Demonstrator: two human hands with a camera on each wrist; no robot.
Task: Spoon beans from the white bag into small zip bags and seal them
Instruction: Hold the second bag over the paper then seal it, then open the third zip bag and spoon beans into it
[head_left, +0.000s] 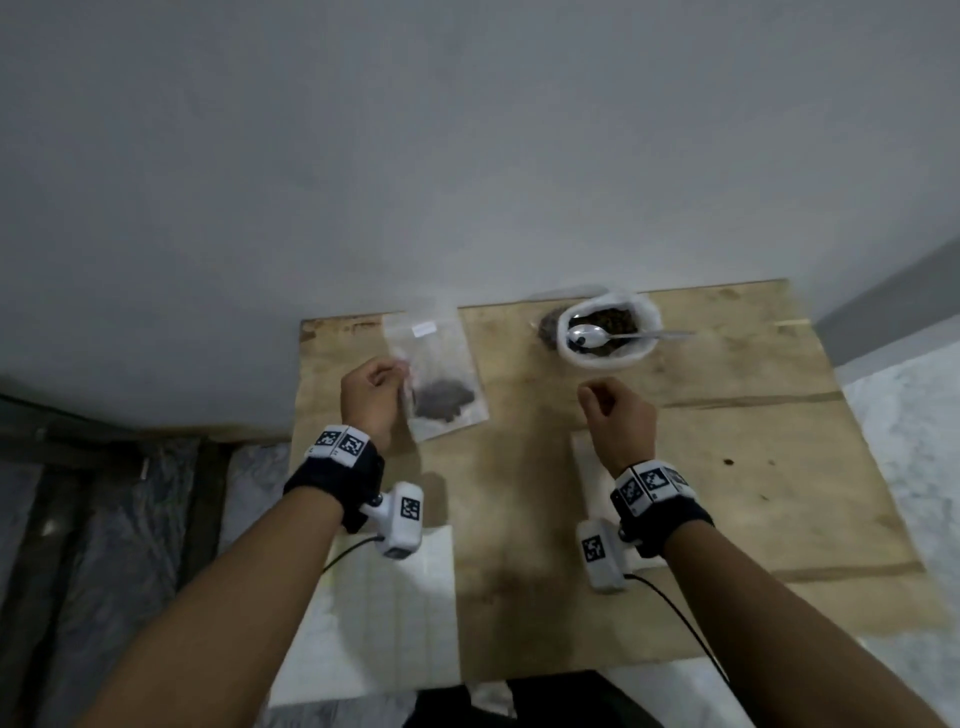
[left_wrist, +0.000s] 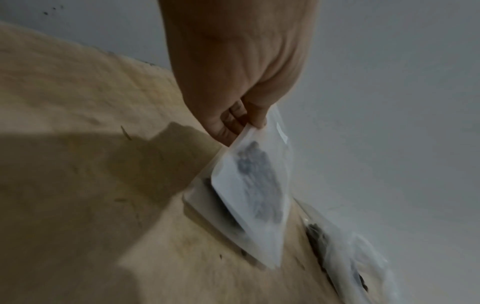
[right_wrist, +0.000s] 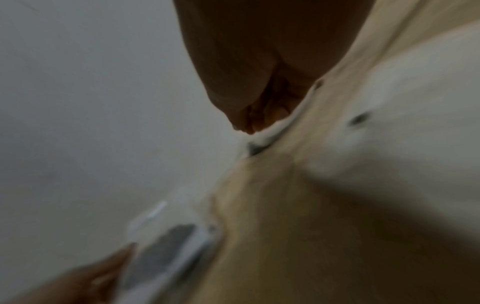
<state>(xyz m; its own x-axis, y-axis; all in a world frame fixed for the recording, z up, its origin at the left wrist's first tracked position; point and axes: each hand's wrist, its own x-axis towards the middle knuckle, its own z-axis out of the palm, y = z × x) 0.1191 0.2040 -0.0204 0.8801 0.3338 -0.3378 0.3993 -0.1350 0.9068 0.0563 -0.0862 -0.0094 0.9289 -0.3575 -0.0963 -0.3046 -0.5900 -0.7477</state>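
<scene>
While the filled pouch hangs from one hand, the entries run as follows.

Zip bag: small clear zip bag (head_left: 441, 379), a dark clump of beans (head_left: 444, 399) in its lower half; held off the board to the left of the white bag, mouth end farther from the person, lower end just above a flat pale pad seen in the left wrist view. Whether its strip is pressed closed cannot be told.

Left hand: left hand (head_left: 371, 397) pinches the zip bag's left edge, thumb against curled fingers (left_wrist: 228, 121).

Right hand: right hand (head_left: 618, 415) hovers just in front of the white bag, fingers curled in and holding nothing; the right wrist view is too blurred to add more.

White bag: white bag (head_left: 608, 332) stands open at the far edge of the plywood board (head_left: 727, 493), beans inside.

Spoon: metal spoon (head_left: 589, 335) lies across the white bag's rim, bowl left, handle pointing right.

Step, as judged: sealing or setting aside the filled pouch.

Method advised: keep the beans settled low, clear of the strip; bring the free hand to the mouth end and press along the strip end to end; support the pouch flat rather than by one edge.

Other: one stray bean (head_left: 729, 461) on the board, right of the white bag and nearer the person.
</scene>
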